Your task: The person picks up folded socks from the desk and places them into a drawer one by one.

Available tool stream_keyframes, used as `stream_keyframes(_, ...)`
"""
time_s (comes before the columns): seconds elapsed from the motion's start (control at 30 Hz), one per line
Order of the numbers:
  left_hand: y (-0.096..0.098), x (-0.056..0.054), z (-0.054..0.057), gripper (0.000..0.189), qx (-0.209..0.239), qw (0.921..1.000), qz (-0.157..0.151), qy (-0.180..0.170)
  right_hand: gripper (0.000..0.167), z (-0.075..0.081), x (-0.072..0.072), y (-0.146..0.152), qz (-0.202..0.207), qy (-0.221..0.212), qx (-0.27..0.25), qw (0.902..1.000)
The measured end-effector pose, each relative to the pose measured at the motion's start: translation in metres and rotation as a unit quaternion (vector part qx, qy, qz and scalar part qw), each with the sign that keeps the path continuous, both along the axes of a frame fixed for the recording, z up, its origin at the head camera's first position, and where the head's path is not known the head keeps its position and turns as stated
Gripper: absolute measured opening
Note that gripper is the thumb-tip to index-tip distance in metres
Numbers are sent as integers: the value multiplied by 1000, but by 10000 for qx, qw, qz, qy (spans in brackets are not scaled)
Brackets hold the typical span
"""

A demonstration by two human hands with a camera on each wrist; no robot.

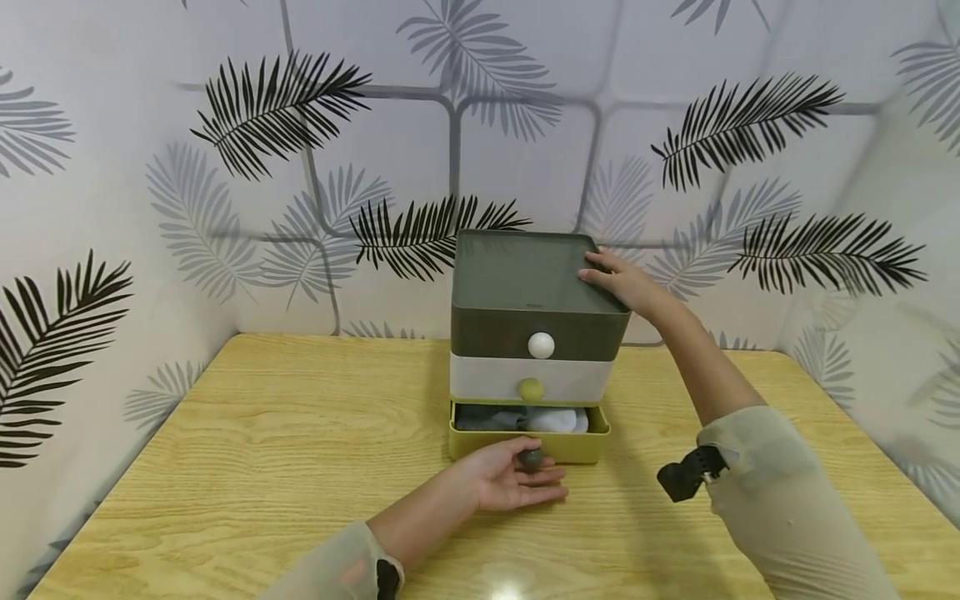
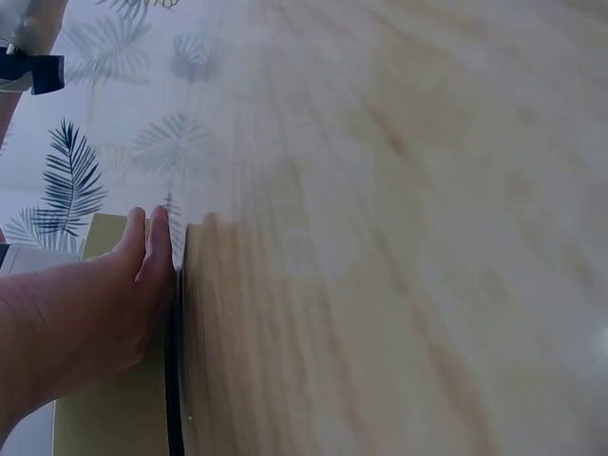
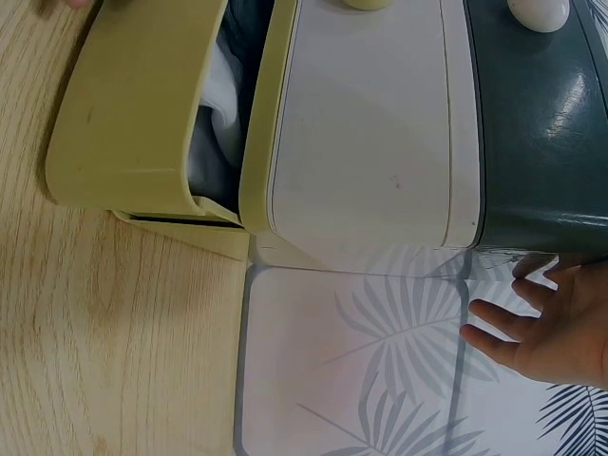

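A small drawer box (image 1: 536,271) stands on the table, with a dark grey-green top tier, a white middle tier (image 1: 487,377) and a yellow-green bottom drawer (image 1: 577,450). That bottom drawer is pulled partway out, showing folded dark and white cloth (image 1: 551,419) inside. My left hand (image 1: 510,479) is at its front, the dark round knob (image 1: 530,459) between thumb and forefinger while the other fingers extend below. My right hand (image 1: 622,282) rests on the top's right edge with fingers spread, and the right wrist view shows this hand (image 3: 560,323) beside the dark tier.
A white knob (image 1: 541,345) and a yellow-green knob (image 1: 531,389) stick out from the upper drawers. The wood-grain table (image 1: 315,433) extends around the box. Behind it rises a wall (image 1: 517,158) with a leaf pattern.
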State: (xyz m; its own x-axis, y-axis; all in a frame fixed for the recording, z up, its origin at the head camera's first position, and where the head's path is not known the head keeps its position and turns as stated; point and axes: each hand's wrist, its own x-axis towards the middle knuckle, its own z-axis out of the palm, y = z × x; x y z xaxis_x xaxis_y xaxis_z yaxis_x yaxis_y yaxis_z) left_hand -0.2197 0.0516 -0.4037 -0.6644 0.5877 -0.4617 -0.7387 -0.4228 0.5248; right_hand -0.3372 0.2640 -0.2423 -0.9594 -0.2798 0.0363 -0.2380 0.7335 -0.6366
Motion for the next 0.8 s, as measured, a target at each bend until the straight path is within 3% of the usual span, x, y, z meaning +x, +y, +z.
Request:
stream_keyframes(0.5,4,-27,-4,41,-28,9996,263,45,65,-2,-1,3,-36,-27,14,10000)
stream_keyframes(0.8,4,-42,-4,34,-40,9996,266,-18,65,2,0,1,63,-110,160,9998)
